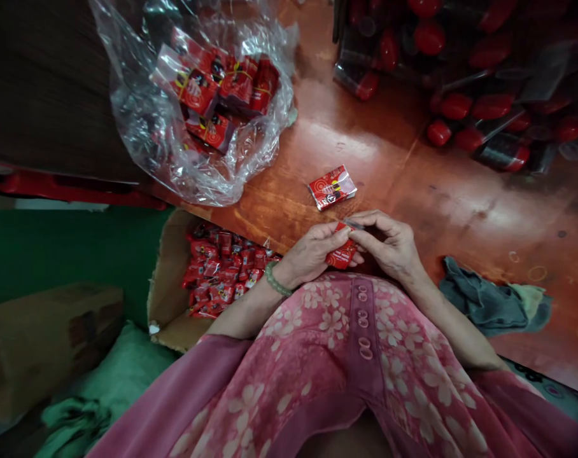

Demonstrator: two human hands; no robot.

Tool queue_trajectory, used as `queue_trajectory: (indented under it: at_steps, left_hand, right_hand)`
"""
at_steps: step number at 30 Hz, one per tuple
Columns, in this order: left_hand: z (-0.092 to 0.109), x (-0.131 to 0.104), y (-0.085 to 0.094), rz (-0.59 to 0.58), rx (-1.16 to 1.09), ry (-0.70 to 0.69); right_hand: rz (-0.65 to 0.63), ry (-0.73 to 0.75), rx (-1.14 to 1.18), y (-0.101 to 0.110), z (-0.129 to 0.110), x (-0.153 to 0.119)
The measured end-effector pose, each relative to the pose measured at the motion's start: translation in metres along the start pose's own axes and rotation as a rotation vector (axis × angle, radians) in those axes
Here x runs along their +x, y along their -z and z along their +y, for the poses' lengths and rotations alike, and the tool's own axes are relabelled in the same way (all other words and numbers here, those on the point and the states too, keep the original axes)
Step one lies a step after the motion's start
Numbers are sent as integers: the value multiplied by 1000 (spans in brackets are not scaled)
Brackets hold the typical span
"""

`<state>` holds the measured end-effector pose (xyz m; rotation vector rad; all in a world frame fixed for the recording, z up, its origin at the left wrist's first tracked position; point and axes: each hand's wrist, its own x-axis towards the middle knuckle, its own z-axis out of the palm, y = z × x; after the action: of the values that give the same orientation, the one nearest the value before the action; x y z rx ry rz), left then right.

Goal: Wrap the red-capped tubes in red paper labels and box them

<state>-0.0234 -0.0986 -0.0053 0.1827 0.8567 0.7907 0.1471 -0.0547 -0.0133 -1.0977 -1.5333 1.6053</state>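
The small red stack point(331, 186) lies on the worktop point(389, 152), and everything here is placed from it. Just on its near side are the 2 hands. The left hand point(312, 251) pinches a red packet point(340, 253) between thumb and fingers, its wrist ringed by a green bracelet point(274, 280). The right hand point(389, 245) bends in from the other side, thumb and fingertips closed on what looks like a thin grey piece point(353, 224) by the packet's top edge. Both forearms angle inward.

Handling of this 1 packet looks partway through, though its exact stage cannot be told. To the stack's near left, many wrapped packets point(225, 273) already fill part of a cardboard box point(162, 273). To its far left, banded red bundles point(198, 89) remain in a clear bag point(136, 140). Far right of it are red-capped containers point(429, 37); near right, a dark cloth point(484, 305).
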Motion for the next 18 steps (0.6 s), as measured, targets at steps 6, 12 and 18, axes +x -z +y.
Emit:
queue_trajectory:
  at_steps: [6, 12, 18]
  left_hand:
    - [-1, -1, 3, 18, 33, -2]
    - [3, -17, 12, 126, 188, -33]
    - [17, -76, 40, 443, 571, -56]
  right_hand:
    - [4, 58, -73, -1, 3, 0]
    - [-82, 195, -169, -19, 11, 2]
    - [-110, 373, -487, 21, -13, -17]
